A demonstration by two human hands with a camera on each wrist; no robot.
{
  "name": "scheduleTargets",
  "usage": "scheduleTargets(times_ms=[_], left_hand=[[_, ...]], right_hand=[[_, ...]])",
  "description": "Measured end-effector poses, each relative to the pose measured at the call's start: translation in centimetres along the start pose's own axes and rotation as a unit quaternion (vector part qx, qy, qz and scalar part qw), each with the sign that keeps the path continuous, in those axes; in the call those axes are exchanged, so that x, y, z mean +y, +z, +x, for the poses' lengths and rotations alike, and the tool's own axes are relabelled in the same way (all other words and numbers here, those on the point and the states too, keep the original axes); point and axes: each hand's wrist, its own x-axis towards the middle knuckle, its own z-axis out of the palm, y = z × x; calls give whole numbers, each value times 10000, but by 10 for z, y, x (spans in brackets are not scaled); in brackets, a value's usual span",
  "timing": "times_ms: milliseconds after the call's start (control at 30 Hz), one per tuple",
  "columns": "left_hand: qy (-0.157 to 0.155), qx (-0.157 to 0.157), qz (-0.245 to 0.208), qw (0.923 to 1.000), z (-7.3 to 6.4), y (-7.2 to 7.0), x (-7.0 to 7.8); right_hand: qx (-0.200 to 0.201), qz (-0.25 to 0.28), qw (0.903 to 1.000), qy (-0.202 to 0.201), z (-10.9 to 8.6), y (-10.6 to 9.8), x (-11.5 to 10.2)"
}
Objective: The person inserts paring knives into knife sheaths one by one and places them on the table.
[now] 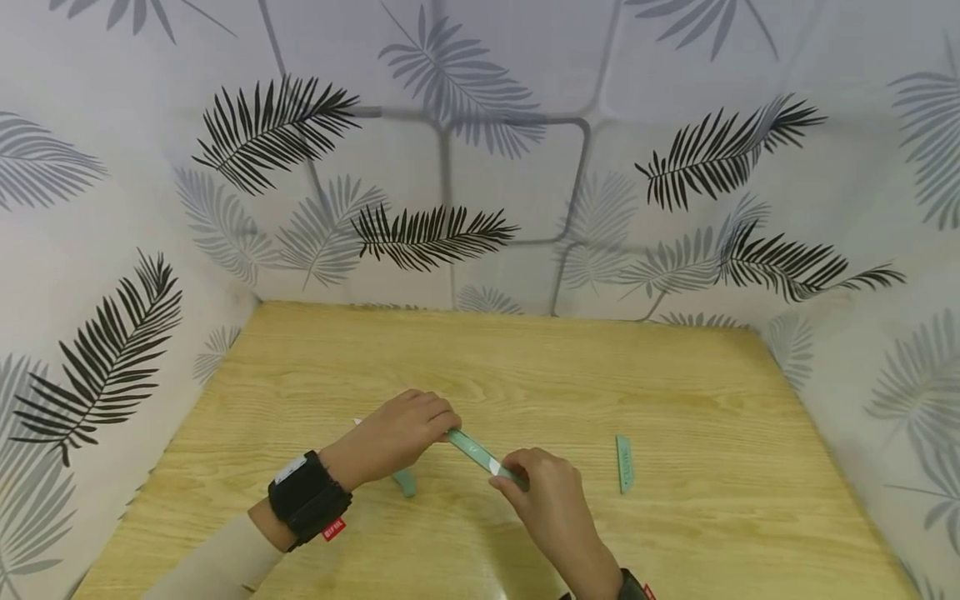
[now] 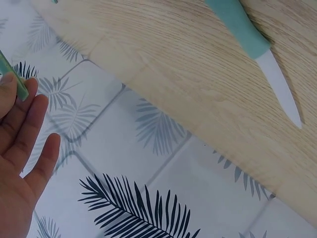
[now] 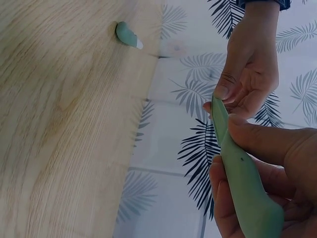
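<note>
Between my hands lies a knife (image 3: 250,198) with a pale green handle, its blade inside a slim green blade sheath (image 1: 470,448). In the head view, a small white patch shows where sheath and handle meet. My right hand (image 1: 553,500) grips the handle, thumb along its side. With thumb and fingertips my left hand (image 1: 397,435) pinches the sheath's far end; its other fingers spread away in the left wrist view. Under the left hand, a second knife (image 2: 280,87) with green handle and white blade lies bare on the table, partly hidden in the head view.
Another green sheath (image 1: 625,464) with lettering lies on the wooden table (image 1: 525,367), right of my right hand. Leaf-patterned white cloth (image 1: 510,183) stands around the table's back and sides. Black bands (image 1: 307,497) wrap both wrists.
</note>
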Motion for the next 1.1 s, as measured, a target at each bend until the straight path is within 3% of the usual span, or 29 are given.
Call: scheduleTargets(times_ms=[233,1100], left_hand=[[107,168,-29,9998,2,1,2],[221,112,246,9994,8,1,8]], right_hand=[[-39,25,10000,51,1,0,0],[-43,121,9996,255,0,2,2]])
